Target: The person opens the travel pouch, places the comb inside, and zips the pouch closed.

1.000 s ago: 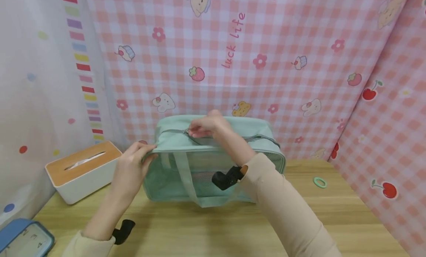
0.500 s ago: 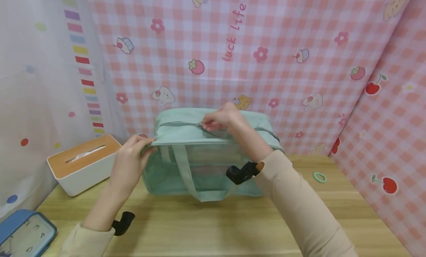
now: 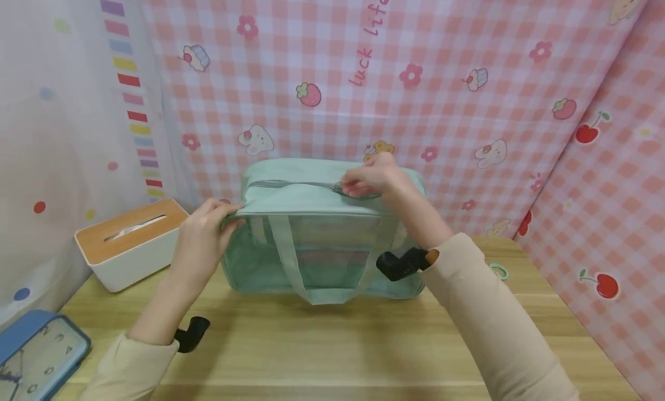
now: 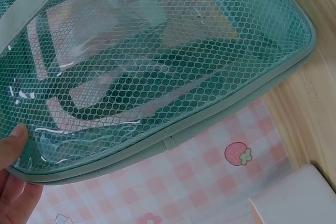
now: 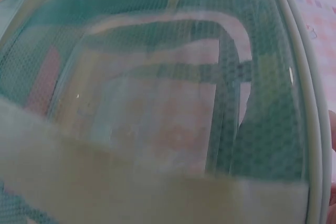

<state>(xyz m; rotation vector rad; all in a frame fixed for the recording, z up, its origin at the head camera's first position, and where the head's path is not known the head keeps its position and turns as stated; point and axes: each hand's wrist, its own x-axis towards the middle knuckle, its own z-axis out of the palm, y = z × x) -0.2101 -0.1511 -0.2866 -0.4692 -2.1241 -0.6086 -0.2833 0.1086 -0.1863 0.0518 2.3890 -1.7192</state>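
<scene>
A mint-green bag [image 3: 291,202] with see-through mesh sides stands upright on the table. Its top-left front corner is pinched by my left hand [image 3: 202,231]; in the left wrist view the thumb [image 4: 14,142] lies on the mesh side, fingers behind the edge. Along the top runs a grey zipper [image 3: 280,183]. My right hand [image 3: 371,179] pinches at the zipper's slider, right of the bag's middle. Left of that hand the zipper line lies together, and a gap shows under the hand. A strap handle [image 3: 288,257] hangs down the front. The slider itself is mostly hidden by fingers.
A white tissue box [image 3: 130,262] with a wooden lid stands left of the bag. A blue clock [image 3: 47,355] lies at the front left. A small green ring [image 3: 500,271] is on the table at right, partly behind the right sleeve. Pink checked cloth [image 3: 332,60] hangs behind.
My right hand has slid rightward along the zipper, and the closed stretch behind it has grown. My left hand stays at the corner. The head view has tilted slightly downward.
</scene>
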